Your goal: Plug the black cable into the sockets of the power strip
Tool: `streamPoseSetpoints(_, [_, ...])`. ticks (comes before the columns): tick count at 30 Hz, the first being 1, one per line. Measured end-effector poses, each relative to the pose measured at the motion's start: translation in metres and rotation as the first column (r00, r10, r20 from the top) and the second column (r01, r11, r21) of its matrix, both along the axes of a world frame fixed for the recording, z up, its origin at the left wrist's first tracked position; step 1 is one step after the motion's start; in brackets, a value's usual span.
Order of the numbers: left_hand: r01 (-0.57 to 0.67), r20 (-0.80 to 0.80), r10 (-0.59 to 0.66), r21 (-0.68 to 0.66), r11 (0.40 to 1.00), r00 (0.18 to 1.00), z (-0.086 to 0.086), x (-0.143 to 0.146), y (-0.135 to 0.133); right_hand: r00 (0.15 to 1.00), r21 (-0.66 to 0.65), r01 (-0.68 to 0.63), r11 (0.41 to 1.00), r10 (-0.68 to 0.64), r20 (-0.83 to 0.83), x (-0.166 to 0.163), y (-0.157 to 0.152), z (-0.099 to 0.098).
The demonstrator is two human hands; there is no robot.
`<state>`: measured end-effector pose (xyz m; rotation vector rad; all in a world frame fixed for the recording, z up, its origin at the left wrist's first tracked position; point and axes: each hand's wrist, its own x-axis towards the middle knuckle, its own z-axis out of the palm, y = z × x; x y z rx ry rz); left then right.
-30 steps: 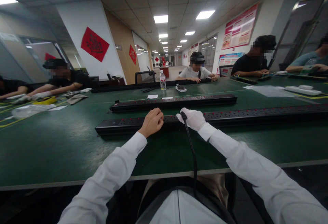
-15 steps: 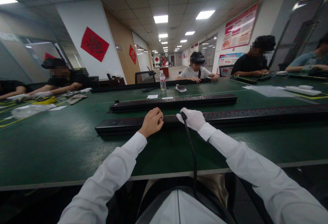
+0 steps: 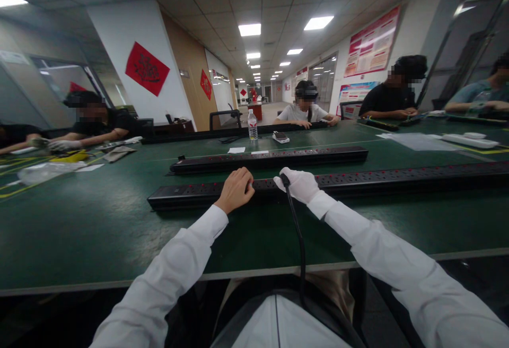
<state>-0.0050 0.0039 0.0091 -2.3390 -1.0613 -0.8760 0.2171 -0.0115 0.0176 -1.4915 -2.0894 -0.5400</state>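
Observation:
A long black power strip (image 3: pixel 397 177) with red switches lies across the green table (image 3: pixel 79 231) in front of me. My bare left hand (image 3: pixel 237 189) rests on top of it with fingers curled and pressed on the strip. My right hand (image 3: pixel 300 184), in a white glove, sits closed on the strip just to the right and grips the top of a black cable (image 3: pixel 296 231) that runs down toward my lap. A second black power strip (image 3: pixel 270 158) lies parallel behind the first.
A water bottle (image 3: pixel 252 124) and a small device (image 3: pixel 280 137) stand further back. Other people sit along the left, far and right sides of the table. White sheets (image 3: pixel 413 141) and a white strip (image 3: pixel 469 140) lie at right; plastic bags (image 3: pixel 43 172) at left.

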Motion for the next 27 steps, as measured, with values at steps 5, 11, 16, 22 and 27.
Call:
streamPoseSetpoints(5, [-0.016, -0.025, 0.016, 0.019, 1.0, 1.0, -0.0004, 0.0002, 0.0012, 1.0, 0.008, -0.003, 1.0, 0.003, -0.006, -0.0001, -0.0005, -0.0001])
streamPoseSetpoints(11, [-0.012, -0.057, 0.014, 0.042, 0.999, 0.998, -0.0022, -0.0014, 0.003, 1.0, 0.003, -0.003, 1.0, 0.003, 0.003, -0.0001, -0.0003, 0.0004])
streamPoseSetpoints(16, [0.01, -0.058, -0.007, 0.055, 0.998, 0.998, -0.0051, -0.0025, 0.0055, 1.0, 0.005, -0.009, 1.0, 0.009, 0.002, 0.0002, 0.0003, -0.0002])
streamPoseSetpoints(22, [0.004, -0.03, -0.003, 0.056, 0.998, 1.0, -0.006, -0.0025, 0.0056, 1.0, 0.017, -0.012, 1.0, 0.012, -0.005, 0.0004, 0.0006, -0.0008])
streamPoseSetpoints(27, [0.008, -0.013, -0.007, 0.061, 0.998, 1.0, -0.0054, -0.001, 0.0047, 1.0, 0.014, -0.009, 1.0, 0.01, -0.01, 0.0, 0.0003, -0.0004])
